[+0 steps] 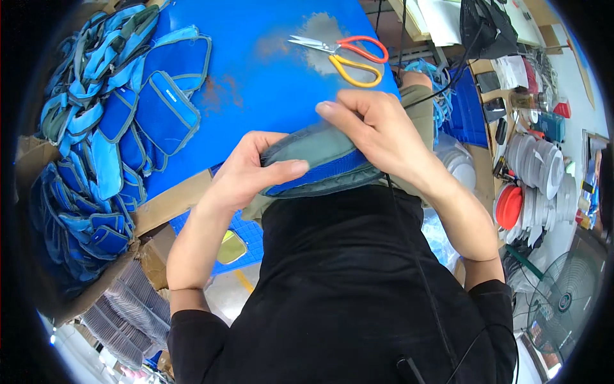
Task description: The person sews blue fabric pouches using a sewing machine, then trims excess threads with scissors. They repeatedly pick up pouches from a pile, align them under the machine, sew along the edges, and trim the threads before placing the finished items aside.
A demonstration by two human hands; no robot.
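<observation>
A padded fabric piece [307,152], grey-green with a blue mesh band and dark edging, is held bent in front of my body, at the table's near edge. My left hand [256,165] is closed on its left end, thumb lying across the top. Over the far right part is my right hand [377,131], its fingers curled and its thumb pointing left; the fingertips are partly hidden. Just beyond, scissors [336,54] with one red and one yellow handle lie on the blue tabletop [256,83], blades pointing left.
Blue fabric pieces with grey edging [167,112] are heaped on the table's left side, spilling toward a cardboard box [169,203]. To the right stand stacks of white discs [534,163], a red disc [509,206] and a fan [566,301]. A black cable [409,230] hangs down my front.
</observation>
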